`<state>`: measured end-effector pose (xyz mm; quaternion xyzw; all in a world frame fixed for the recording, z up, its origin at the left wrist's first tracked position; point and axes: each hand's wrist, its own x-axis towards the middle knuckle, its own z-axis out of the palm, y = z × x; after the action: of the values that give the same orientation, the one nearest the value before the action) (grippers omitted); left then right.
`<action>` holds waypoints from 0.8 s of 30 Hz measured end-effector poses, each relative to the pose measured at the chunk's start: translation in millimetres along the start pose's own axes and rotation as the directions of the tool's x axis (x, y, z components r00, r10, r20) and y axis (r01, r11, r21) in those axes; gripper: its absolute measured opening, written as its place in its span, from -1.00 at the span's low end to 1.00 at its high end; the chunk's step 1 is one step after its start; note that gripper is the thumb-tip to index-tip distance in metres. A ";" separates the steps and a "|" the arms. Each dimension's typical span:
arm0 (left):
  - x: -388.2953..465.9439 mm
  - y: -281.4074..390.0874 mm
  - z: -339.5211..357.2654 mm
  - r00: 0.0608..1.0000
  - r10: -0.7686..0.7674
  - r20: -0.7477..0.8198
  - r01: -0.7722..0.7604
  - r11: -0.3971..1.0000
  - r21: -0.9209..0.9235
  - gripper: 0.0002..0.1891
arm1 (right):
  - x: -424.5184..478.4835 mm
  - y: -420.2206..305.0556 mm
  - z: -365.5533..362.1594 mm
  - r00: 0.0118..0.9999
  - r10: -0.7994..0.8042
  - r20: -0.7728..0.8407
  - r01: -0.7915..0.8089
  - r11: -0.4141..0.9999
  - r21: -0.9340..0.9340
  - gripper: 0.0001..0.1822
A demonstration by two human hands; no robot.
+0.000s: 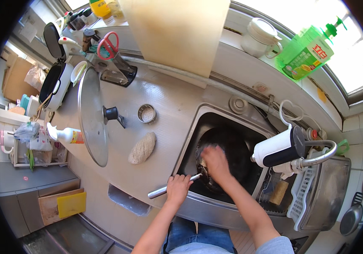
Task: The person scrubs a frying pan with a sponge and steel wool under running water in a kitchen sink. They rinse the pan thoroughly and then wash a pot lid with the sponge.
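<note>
My left hand [178, 189] is closed around the metal handle [157, 192] of a dark frying pan or wok [234, 147]. The pan sits tilted in the sink [185, 150], its handle reaching out over the left front rim. Inside the pan, near its left edge, is my right hand [216, 163], blurred, with fingers bent toward the pan wall. Something pale shows beneath those fingers, but what it is and whether it is gripped cannot be made out. A white-and-black faucet unit [275, 147] hangs over the sink's right side.
Left on the steel counter [165, 92] lie a twisted beige cloth [142, 148], a small round tin [147, 113] and an upright glass lid [93, 120]. A spray bottle [67, 135] stands behind the lid. Right of the sink are a loofah piece [278, 193] and a dish rack [302, 193].
</note>
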<state>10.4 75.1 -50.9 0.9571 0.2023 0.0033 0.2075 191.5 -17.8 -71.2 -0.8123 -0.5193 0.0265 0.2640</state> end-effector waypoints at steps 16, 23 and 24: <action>11.8 15.0 3.7 0.996 0.089 0.028 -0.090 0.995 0.050 -0.77 | -58.9 139.7 38.6 0.746 0.601 -0.288 -0.395 0.746 0.536 -0.72; 2.6 8.9 5.2 0.997 0.068 0.042 -0.071 0.995 0.076 -0.78 | -55.0 52.5 -9.8 0.889 0.439 -0.128 -0.409 0.889 0.207 -0.74; 6.6 11.1 5.6 0.996 0.087 0.033 -0.090 0.993 0.074 -0.78 | -70.5 90.4 -5.7 0.824 0.554 -0.119 -0.533 0.830 0.165 -0.76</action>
<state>21.3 66.2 -52.2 0.9722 0.1565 -0.0093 0.1737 236.0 -109.6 -123.9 -0.9079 -0.2402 0.0670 0.3369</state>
